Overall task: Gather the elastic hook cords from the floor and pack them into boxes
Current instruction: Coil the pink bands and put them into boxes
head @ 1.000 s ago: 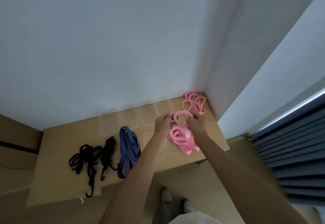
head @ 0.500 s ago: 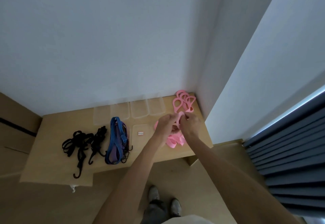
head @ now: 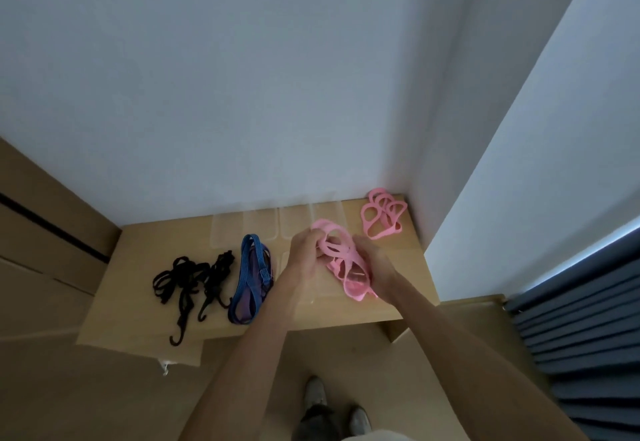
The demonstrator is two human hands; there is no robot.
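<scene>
**Desk:** What do the hands show?

**Photographer:** Both hands meet over a cardboard surface (head: 145, 316) set against a white wall (head: 242, 77). The left hand (head: 304, 253) curls its fingers round the upper loops of a pink cord bundle (head: 346, 267); the right hand (head: 374, 260) grips the same bundle from the other side. The bundle hangs between the two palms, its lower end trailing down just below the right hand.

**Desk:** And the other cords?

**Photographer:** A second pink bundle (head: 381, 215) lies beyond the right hand, in the corner where the walls meet, apart from the fingers. Just to the outside of the left hand lies a blue cord bundle (head: 251, 278), looped flat on the cardboard. Farther out on that side sits a tangle of black hook cords (head: 194, 274), one hook pointing back toward the person.

**Desk:** Any boxes?

**Photographer:** Clear plastic boxes (head: 263, 229) stand in a row beyond the left hand, along the wall. Another clear piece lies under the hands; whether it is a lid or a box I cannot tell.

**Desk:** Anything else?

**Photographer:** Dark blue slats (head: 581, 319) to the outside of the right arm, and the person's shoes (head: 332, 406) below the forearms.
</scene>
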